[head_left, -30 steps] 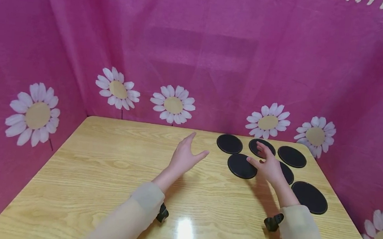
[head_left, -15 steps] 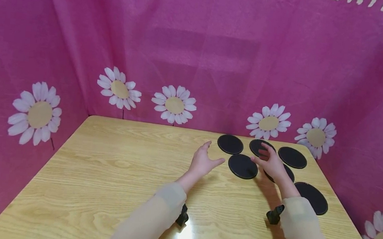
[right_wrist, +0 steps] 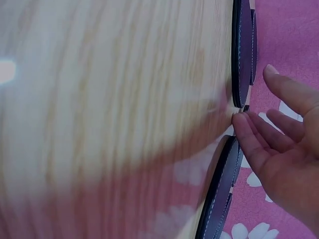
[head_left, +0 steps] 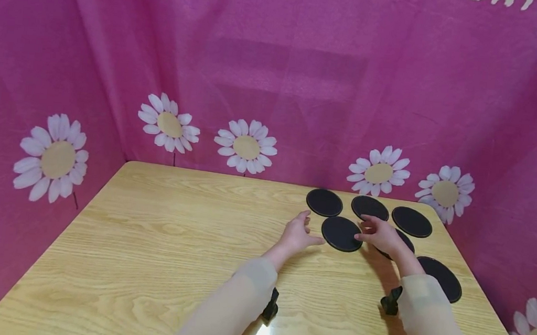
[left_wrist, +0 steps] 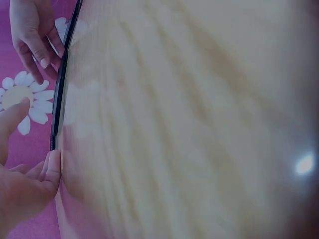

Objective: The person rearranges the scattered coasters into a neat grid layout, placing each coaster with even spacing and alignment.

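Observation:
A round black coaster [head_left: 340,234] lies flat on the wooden table between my two hands. To its left is my left hand [head_left: 295,237], thumb and fingers spread apart, the thumb tip near the coaster's lower left edge. From the other side my right hand [head_left: 383,236] reaches over, fingers bent loosely and thumb at the coaster's right edge. In the right wrist view its fingertips come down at the table between a stitched coaster [right_wrist: 242,55] and another coaster [right_wrist: 217,189]. Neither hand has a coaster lifted. The left wrist view shows the left hand [left_wrist: 27,191] low beside the dark coaster edge [left_wrist: 61,94].
More black coasters lie around: one at the back [head_left: 324,202], one beside it [head_left: 369,208], one at the far right corner [head_left: 412,222] and one nearer [head_left: 441,280] by my right forearm. A pink flowered cloth [head_left: 275,84] rises behind the table [head_left: 149,242].
My left hand has moved right and lower, up to the left side of the middle coaster. My right hand has lowered slightly toward that coaster's right edge. The coasters have stayed put.

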Tool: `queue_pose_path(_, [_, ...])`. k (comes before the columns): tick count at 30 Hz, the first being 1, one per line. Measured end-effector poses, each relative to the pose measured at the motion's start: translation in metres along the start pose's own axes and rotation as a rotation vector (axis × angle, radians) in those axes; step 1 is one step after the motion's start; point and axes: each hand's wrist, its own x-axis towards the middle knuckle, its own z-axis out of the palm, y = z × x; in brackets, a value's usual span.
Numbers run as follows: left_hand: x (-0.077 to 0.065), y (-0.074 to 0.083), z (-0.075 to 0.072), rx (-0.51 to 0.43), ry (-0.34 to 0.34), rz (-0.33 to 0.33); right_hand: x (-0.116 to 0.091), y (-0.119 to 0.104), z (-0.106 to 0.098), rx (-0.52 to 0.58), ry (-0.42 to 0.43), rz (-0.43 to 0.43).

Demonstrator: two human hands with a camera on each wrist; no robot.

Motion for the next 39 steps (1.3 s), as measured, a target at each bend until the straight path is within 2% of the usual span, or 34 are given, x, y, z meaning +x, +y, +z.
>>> queue_pose_path(6, [0.004,0.001,0.005,-0.064,-0.033,-0.023,0.003,0.004,0.001,-0.004,-0.015,-0.011])
queue_pose_path(14, [0.004,0.011,0.017,-0.207,-0.101,-0.106,0.002,0.001,0.003,0.006,-0.012,0.001])
queue_pose_path(20, [0.000,0.020,0.026,-0.244,-0.076,-0.125,-0.003,-0.006,0.004,0.004,-0.008,0.031])
queue_pose_path(27, [-0.002,0.017,0.028,-0.303,-0.043,-0.163,-0.006,-0.012,0.009,0.087,0.003,0.073])
queue_pose_path(31, [-0.002,0.015,0.026,-0.289,-0.015,-0.168,-0.008,-0.014,0.012,0.160,0.020,0.091])
queue_pose_path(39, [-0.002,0.017,0.021,-0.202,0.032,-0.179,-0.010,-0.019,0.016,0.325,0.062,0.138])
